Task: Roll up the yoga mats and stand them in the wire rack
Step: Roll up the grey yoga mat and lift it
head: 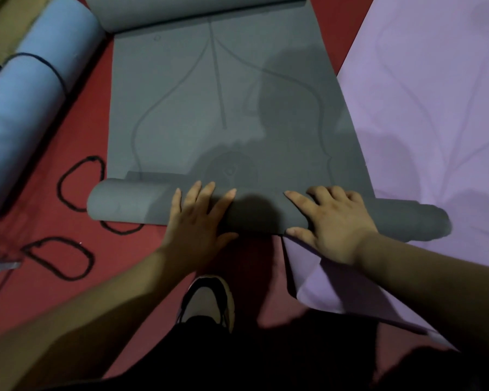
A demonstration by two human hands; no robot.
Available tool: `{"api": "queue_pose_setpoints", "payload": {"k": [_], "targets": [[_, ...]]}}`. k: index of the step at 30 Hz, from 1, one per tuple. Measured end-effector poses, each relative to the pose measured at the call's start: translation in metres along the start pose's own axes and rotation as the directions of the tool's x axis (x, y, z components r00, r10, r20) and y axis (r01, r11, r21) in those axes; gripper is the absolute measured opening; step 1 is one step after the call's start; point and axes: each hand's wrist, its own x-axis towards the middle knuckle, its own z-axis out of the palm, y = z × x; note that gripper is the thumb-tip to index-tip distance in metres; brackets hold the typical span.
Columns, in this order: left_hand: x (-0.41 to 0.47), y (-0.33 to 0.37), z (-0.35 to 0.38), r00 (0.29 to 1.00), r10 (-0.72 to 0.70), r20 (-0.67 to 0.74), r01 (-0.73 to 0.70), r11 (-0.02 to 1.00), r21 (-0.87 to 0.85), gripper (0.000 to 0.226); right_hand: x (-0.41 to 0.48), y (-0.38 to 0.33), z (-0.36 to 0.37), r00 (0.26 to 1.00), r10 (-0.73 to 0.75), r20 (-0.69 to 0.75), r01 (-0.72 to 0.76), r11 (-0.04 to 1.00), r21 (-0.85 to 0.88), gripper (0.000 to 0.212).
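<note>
Head: both hands (pixel 198 218) flat atop grey mat (pixel 223 108) roll, near edge.

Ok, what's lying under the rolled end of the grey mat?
The rolled end rests at its right on the purple mat, at its left on the red floor, where a black loop sticks out from beneath. How far loop and purple mat run underneath is covered.

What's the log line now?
grey mat: part-rolled; left hand: pressing it; right hand: pressing it; blue mat: rolled; purple mat: unrolled

Dim overhead light, soft shadows, wide-angle warping.
</note>
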Motion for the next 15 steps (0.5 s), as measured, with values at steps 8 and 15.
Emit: {"api": "queue_pose_setpoints", "payload": {"k": [8, 15], "targets": [[0.026, -0.01, -0.012, 0.993, -0.029, 0.112, 0.033, 0.999, -0.035, 0.086, 0.011, 0.002, -0.007, 1.0, 0.024, 0.015, -0.024, 1.0, 0.013, 0.083], [0.032, -0.014, -0.018, 0.987, -0.009, 0.161, 0.021, 0.998, -0.067, 0.103, -0.002, -0.007, 0.005, 0.994, 0.007, -0.113, -0.009, 1.0, -0.016, 0.079]]}}
